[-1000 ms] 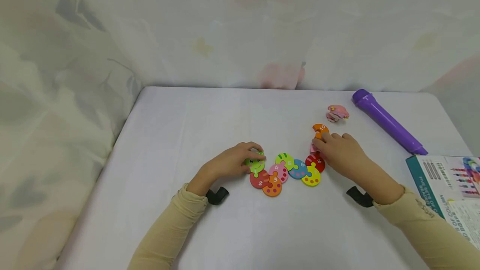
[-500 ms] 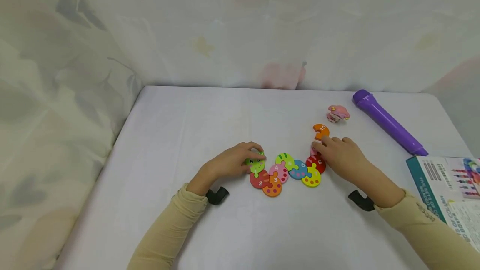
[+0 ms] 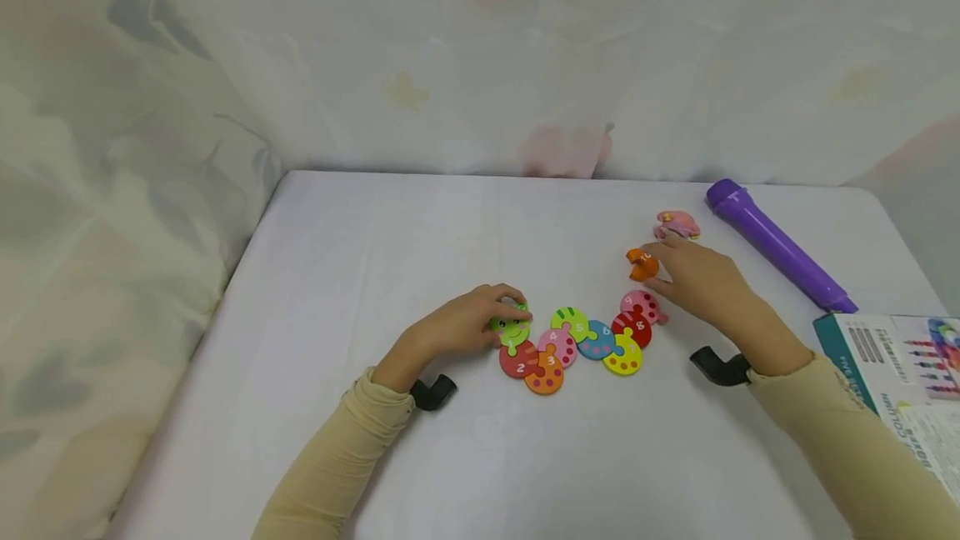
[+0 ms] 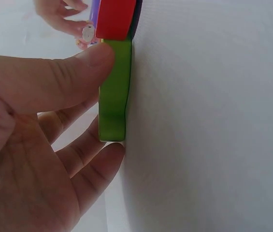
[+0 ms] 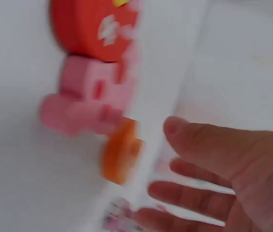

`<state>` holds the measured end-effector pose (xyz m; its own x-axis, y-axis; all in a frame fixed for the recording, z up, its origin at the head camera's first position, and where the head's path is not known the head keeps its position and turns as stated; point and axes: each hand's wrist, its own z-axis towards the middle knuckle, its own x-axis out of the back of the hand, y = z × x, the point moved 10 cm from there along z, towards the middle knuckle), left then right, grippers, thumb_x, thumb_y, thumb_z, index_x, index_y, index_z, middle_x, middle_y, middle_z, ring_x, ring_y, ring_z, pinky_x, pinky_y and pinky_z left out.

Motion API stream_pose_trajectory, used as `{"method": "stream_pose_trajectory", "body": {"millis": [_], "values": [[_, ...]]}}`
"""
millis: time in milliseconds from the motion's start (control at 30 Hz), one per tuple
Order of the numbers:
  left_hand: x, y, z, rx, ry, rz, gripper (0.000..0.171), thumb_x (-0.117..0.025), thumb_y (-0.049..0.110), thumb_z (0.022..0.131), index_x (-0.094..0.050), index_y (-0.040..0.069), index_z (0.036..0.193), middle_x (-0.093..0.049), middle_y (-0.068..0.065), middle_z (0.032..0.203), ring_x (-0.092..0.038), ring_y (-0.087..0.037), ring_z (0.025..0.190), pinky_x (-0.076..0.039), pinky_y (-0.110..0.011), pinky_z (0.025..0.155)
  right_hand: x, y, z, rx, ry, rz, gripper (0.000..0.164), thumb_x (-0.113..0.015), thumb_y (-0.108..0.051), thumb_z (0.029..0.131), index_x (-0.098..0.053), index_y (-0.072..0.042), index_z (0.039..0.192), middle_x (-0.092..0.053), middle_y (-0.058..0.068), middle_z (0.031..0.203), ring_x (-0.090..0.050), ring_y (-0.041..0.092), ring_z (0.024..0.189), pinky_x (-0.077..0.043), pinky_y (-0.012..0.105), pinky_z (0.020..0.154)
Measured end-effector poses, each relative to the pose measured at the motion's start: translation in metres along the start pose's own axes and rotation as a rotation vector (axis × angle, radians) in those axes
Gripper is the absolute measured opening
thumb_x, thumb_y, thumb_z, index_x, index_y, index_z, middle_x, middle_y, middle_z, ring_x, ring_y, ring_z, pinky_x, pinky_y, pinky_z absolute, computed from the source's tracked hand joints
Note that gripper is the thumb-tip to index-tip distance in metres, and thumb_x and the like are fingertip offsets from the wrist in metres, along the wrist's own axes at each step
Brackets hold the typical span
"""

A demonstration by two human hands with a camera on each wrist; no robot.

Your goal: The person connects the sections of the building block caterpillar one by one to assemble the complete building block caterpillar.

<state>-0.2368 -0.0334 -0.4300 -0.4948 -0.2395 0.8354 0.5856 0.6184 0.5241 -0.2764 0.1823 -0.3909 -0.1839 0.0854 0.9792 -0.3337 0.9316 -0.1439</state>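
Note:
A caterpillar number puzzle lies in a zigzag on the white table. At its left end is the green smiling head piece [image 3: 512, 332], pinched at its edge by the thumb and fingers of my left hand [image 3: 465, 319]. From there run joined numbered pieces, ending in the red 8 piece [image 3: 632, 328] and the pink 9 piece [image 3: 641, 305]. Separate from these, the orange 10 piece [image 3: 642, 263] lies farther back. Beside it is my right hand [image 3: 705, 277], thumb and fingers spread; in the right wrist view they stand apart from the orange piece [image 5: 122, 152], blurred.
A small pink figure [image 3: 677, 223] sits just behind the right hand. Farther right lies a purple microphone-shaped tube [image 3: 780, 244]. A printed box [image 3: 892, 373] stands at the right edge, near the right forearm. A patterned cloth backdrop [image 3: 450, 65] rises behind the table.
My right hand has left the pink 9 piece, now uncovered beside the red 8, and has moved back to the orange 10 piece. The left hand has stayed on the green head.

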Motion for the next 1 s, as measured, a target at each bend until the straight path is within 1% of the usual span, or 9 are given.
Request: {"method": "stream_pose_trajectory", "body": {"millis": [67, 167, 300, 367, 433, 567, 700, 833, 1000], "values": [[-0.001, -0.001, 0.0, 0.006, -0.004, -0.004, 0.045, -0.063, 0.004, 0.084, -0.059, 0.02, 0.126, -0.046, 0.003, 0.131, -0.041, -0.015, 0.117, -0.041, -0.029, 0.093, -0.007, 0.007, 0.01, -0.04, -0.021, 0.016, 0.056, -0.07, -0.028, 0.081, -0.052, -0.001, 0.127, -0.043, 0.028, 0.132, -0.046, 0.044, 0.115, -0.047, 0.057, 0.076], [-0.003, -0.001, 0.0, 0.006, -0.014, -0.014, 0.046, -0.062, 0.004, 0.084, -0.058, 0.02, 0.127, -0.046, 0.003, 0.131, -0.041, -0.015, 0.118, -0.041, -0.029, 0.093, -0.021, 0.013, 0.02, -0.064, -0.049, 0.057, 0.056, -0.07, -0.028, 0.081, -0.052, -0.001, 0.127, -0.048, 0.025, 0.125, -0.049, 0.039, 0.107, -0.048, 0.056, 0.075], [-0.005, 0.0, 0.001, 0.005, -0.018, -0.019, 0.046, -0.062, 0.004, 0.084, -0.058, 0.019, 0.127, -0.045, 0.002, 0.131, -0.041, -0.016, 0.119, -0.041, -0.03, 0.094, -0.026, 0.02, 0.021, -0.087, -0.036, 0.105, 0.054, -0.069, -0.027, 0.08, -0.053, -0.001, 0.125, -0.05, 0.023, 0.122, -0.051, 0.034, 0.097, -0.048, 0.053, 0.074], [-0.006, 0.0, 0.001, 0.008, -0.018, -0.014, 0.046, -0.062, 0.004, 0.084, -0.058, 0.02, 0.127, -0.045, 0.002, 0.131, -0.04, -0.016, 0.119, -0.041, -0.03, 0.094, -0.022, 0.022, 0.013, -0.108, -0.018, 0.113, 0.056, -0.069, -0.029, 0.079, -0.052, -0.001, 0.125, -0.046, 0.024, 0.129, -0.051, 0.037, 0.102, -0.047, 0.054, 0.075], [-0.006, 0.0, 0.002, 0.005, -0.017, -0.005, 0.046, -0.063, 0.005, 0.084, -0.058, 0.02, 0.127, -0.045, 0.002, 0.131, -0.04, -0.016, 0.119, -0.041, -0.03, 0.094, -0.018, 0.023, 0.001, -0.132, 0.001, 0.115, 0.058, -0.069, -0.032, 0.079, -0.052, -0.002, 0.125, -0.042, 0.025, 0.133, -0.051, 0.039, 0.104, -0.047, 0.054, 0.075], [-0.005, -0.002, 0.002, 0.003, -0.012, 0.008, 0.047, -0.063, 0.005, 0.084, -0.058, 0.021, 0.127, -0.045, 0.003, 0.132, -0.04, -0.016, 0.12, -0.04, -0.03, 0.095, -0.013, 0.021, -0.028, -0.139, 0.034, 0.107, 0.06, -0.071, -0.035, 0.077, -0.054, -0.001, 0.124, -0.051, 0.023, 0.121, -0.054, 0.036, 0.095, -0.05, 0.05, 0.07], [-0.003, -0.004, 0.001, 0.003, -0.006, 0.004, 0.046, -0.063, 0.005, 0.084, -0.058, 0.021, 0.127, -0.045, 0.003, 0.132, -0.04, -0.016, 0.119, -0.04, -0.03, 0.095, -0.019, 0.015, -0.048, -0.117, 0.041, 0.107, 0.06, -0.073, -0.036, 0.075, -0.057, -0.001, 0.121, -0.057, 0.019, 0.105, -0.056, 0.03, 0.087, -0.051, 0.045, 0.067], [-0.002, -0.006, -0.001, 0.01, -0.004, -0.01, 0.047, -0.063, 0.004, 0.083, -0.058, 0.02, 0.127, -0.045, 0.003, 0.131, -0.041, -0.017, 0.119, -0.04, -0.031, 0.095, -0.026, 0.01, -0.053, -0.091, 0.047, 0.104, 0.059, -0.075, -0.035, 0.074, -0.059, 0.0, 0.118, -0.059, 0.016, 0.1, -0.056, 0.026, 0.081, -0.051, 0.043, 0.066], [-0.004, -0.008, -0.001, 0.02, -0.003, -0.028, 0.047, -0.064, 0.003, 0.083, -0.058, 0.02, 0.127, -0.046, 0.003, 0.131, -0.041, -0.017, 0.118, -0.04, -0.031, 0.094, -0.03, 0.008, -0.049, -0.08, 0.065, 0.098, 0.059, -0.075, -0.038, 0.073, -0.059, 0.001, 0.116, -0.06, 0.017, 0.099, -0.057, 0.027, 0.081, -0.052, 0.043, 0.065]]}}
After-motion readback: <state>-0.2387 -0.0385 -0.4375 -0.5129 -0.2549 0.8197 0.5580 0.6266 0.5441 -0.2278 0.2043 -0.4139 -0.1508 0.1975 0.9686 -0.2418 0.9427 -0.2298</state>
